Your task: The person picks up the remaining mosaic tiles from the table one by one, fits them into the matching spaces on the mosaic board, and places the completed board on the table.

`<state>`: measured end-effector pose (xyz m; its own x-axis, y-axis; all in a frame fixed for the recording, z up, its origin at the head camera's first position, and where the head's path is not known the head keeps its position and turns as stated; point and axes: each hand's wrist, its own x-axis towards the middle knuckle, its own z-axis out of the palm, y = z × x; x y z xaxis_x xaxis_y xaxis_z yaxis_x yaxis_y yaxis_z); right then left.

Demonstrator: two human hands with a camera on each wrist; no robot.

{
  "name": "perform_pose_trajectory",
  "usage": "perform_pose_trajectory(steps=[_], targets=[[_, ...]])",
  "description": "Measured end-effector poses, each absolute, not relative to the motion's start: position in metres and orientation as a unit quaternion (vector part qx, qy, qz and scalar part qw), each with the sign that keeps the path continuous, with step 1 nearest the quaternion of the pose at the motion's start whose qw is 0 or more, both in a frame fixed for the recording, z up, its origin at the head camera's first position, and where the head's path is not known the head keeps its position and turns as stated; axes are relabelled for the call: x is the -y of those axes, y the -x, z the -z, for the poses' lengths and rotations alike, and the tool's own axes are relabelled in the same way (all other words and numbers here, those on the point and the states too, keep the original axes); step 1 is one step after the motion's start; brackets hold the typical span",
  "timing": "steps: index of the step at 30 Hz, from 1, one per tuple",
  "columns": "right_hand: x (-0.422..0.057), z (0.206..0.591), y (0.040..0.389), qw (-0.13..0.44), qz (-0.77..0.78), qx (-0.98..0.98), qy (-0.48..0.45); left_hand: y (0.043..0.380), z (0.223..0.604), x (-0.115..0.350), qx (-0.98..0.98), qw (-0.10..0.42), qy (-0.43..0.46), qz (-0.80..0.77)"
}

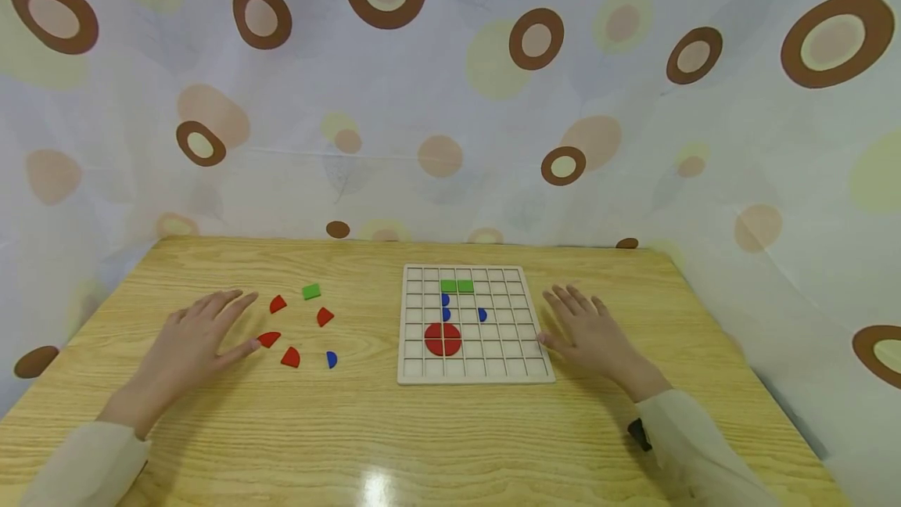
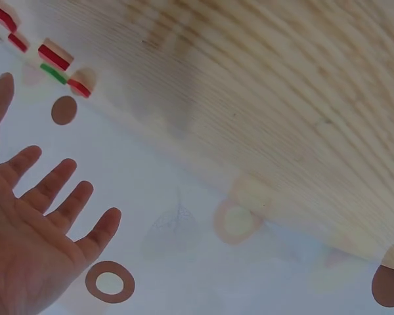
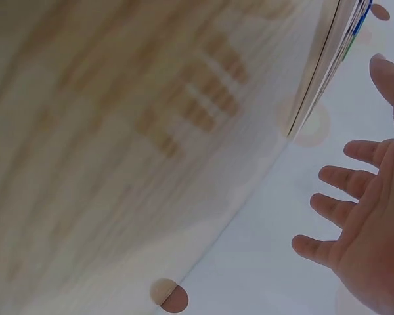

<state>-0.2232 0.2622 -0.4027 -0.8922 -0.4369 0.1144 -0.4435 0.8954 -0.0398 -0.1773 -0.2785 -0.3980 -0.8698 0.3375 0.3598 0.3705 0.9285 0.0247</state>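
Note:
My left hand is held over the left of the table with fingers spread and nothing in its grasp. Close to its thumb lie several red quarter-circle pieces, a green square and a blue half-circle. On the right, my right hand hovers beside a pale grid board, its fingers loosely extended and holding nothing. Two green squares, three blue half-circles and a full red disc of quarter pieces sit in the board. Both palms show empty in the wrist views.
The wooden table runs back to a patterned cloth behind it, which also hangs at both sides. A small black object shows at the right sleeve's cuff.

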Motion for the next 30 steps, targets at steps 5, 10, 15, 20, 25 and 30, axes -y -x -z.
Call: perform_pose_trajectory(steps=[5,10,15,20,25,30], targets=[[-0.259,0.406,0.225,0.05,-0.015,0.968,-0.244,0.178,0.4,0.274,0.962,0.179,0.201,0.042],[-0.257,0.407,0.225,0.036,-0.019,0.966,-0.255,0.18,0.401,0.27,0.96,0.17,0.217,0.04],[-0.254,0.408,0.226,0.022,-0.021,0.965,-0.262,0.181,0.4,0.268,0.965,0.145,0.218,0.031],[-0.254,0.411,0.228,0.021,-0.013,0.962,-0.272,0.183,0.4,0.267,0.968,0.12,0.219,0.031],[-0.254,0.413,0.228,0.02,-0.009,0.96,-0.278,0.186,0.402,0.267,0.968,0.106,0.226,0.032],[-0.254,0.414,0.229,0.013,-0.009,0.96,-0.28,0.187,0.403,0.266,0.967,0.098,0.231,0.038]])
